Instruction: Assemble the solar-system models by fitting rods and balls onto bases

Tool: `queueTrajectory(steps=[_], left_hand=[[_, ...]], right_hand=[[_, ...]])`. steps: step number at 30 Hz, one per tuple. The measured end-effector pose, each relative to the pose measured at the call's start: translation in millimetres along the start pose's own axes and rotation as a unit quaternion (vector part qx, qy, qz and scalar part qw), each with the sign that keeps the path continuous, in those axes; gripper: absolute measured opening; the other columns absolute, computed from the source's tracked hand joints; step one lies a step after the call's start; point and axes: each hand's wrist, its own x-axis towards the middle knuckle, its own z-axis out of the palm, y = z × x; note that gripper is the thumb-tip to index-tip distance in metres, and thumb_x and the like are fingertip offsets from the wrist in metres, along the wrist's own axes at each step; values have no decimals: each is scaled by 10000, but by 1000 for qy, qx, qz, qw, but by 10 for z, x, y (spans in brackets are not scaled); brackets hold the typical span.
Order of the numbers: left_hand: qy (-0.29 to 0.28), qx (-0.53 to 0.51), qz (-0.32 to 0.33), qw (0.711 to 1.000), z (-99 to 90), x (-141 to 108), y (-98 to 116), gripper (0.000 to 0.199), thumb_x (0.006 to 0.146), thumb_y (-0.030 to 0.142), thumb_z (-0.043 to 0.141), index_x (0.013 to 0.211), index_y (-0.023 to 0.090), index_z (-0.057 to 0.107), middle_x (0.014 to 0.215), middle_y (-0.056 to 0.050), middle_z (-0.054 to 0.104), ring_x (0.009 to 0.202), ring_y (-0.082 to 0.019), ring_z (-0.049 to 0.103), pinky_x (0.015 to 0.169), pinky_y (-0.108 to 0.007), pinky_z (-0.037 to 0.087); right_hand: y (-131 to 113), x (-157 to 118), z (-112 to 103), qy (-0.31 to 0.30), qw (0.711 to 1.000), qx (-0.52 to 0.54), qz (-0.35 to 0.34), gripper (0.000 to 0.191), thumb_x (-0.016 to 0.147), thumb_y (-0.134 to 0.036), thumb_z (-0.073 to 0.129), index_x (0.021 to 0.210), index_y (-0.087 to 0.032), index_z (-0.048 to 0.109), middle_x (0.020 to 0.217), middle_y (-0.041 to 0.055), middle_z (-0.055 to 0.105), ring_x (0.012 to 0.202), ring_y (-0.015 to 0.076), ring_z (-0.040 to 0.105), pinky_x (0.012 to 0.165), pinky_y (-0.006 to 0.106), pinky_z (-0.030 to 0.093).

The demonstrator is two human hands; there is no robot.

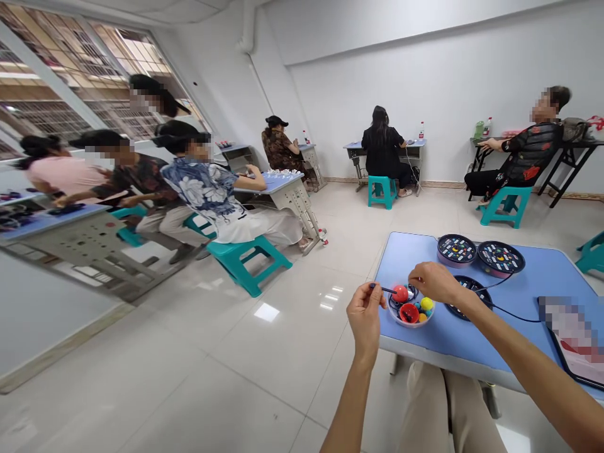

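Observation:
My left hand [365,314] is closed in a pinch on a thin dark rod [387,290] just left of a clear plastic bowl. The rod's far end meets a red ball [400,293] in view; I cannot tell whether they are joined. My right hand [436,282] hovers over the bowl's far right side with fingers curled together, and what they may hold is hidden. In the bowl [409,324] lie a yellow ball [426,304], an orange ball [423,318], a small red cup [408,313] with dark bits inside, and dark rods.
Three round black trays [456,250] with coloured pieces lie on the blue table [425,346], one partly under my right arm. A black cable [516,313] runs towards a phone [578,346] at the right. Several people sit at other desks on green stools [250,258].

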Motion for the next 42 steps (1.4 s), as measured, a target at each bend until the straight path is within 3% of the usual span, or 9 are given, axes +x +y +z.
queueTrajectory(steps=[8, 17, 20, 23, 25, 28, 30, 32, 42], left_hand=[[13, -7, -9, 1000, -148, 9, -24, 263, 760, 378, 717, 865, 144, 659, 646, 19, 610, 564, -111, 572, 601, -257, 486], [-1, 27, 5, 1000, -175, -58, -24, 263, 777, 369, 694, 917, 147, 680, 653, 3, 638, 606, -140, 613, 654, -289, 517], [-8, 30, 1, 1000, -192, -79, 17, 257, 781, 360, 685, 928, 149, 686, 651, 3, 644, 618, -143, 619, 679, -292, 516], [-11, 19, 2, 1000, -199, -142, 112, 236, 774, 331, 681, 924, 150, 682, 634, 8, 644, 604, -135, 608, 665, -275, 500], [-13, 4, -1, 1000, -196, -231, 196, 213, 759, 307, 679, 900, 148, 679, 599, 18, 628, 569, -125, 590, 635, -260, 485], [-26, -31, -34, 999, -170, -410, 305, 180, 745, 294, 670, 847, 146, 674, 557, 28, 596, 515, -119, 564, 596, -263, 484], [-30, -55, -53, 997, -147, -536, 356, 170, 734, 281, 669, 831, 141, 673, 554, 21, 594, 508, -124, 565, 587, -273, 494], [-27, -82, -65, 994, -126, -662, 393, 173, 720, 273, 674, 822, 132, 674, 562, 14, 595, 507, -125, 564, 573, -276, 497], [-69, -128, -74, 987, -36, -1054, 473, 258, 719, 334, 729, 854, 117, 697, 617, -10, 625, 520, -133, 588, 553, -287, 518]], right_hand=[[-30, 39, 341, -89, 974, -205, -19, 266, 843, -22, 497, 803, -140, 732, 878, 159, 702, 870, 252, 608, 670, 291, 386], [51, 20, 192, -100, 967, -221, -80, 251, 845, -23, 490, 867, -158, 699, 918, 100, 706, 826, 197, 630, 636, 266, 350], [60, -19, 97, -60, 981, -174, -60, 230, 877, -77, 455, 842, -157, 668, 837, 81, 702, 711, 172, 617, 599, 263, 335], [-10, -122, 28, 67, 997, 25, -13, 152, 864, -166, 480, 789, -170, 612, 671, 29, 641, 597, 153, 564, 578, 264, 349], [-92, -247, 26, 129, 968, 214, 16, 149, 866, -252, 496, 759, -187, 578, 612, -1, 596, 544, 141, 532, 550, 264, 373], [-172, -480, 105, 145, 877, 452, 72, 260, 868, -435, 565, 780, -195, 616, 679, 23, 625, 562, 148, 542, 495, 264, 398], [-175, -633, 188, 162, 817, 542, 108, 313, 771, -493, 692, 877, -199, 682, 745, 55, 667, 601, 176, 576, 480, 276, 429], [-169, -777, 261, 177, 780, 584, 140, 391, 651, -505, 795, 897, -209, 725, 769, 76, 688, 607, 196, 586, 460, 289, 452], [-358, -1224, 239, 259, 715, 628, 167, 331, 650, -496, 816, 829, -220, 778, 894, 62, 691, 649, 157, 578, 514, 260, 512]])
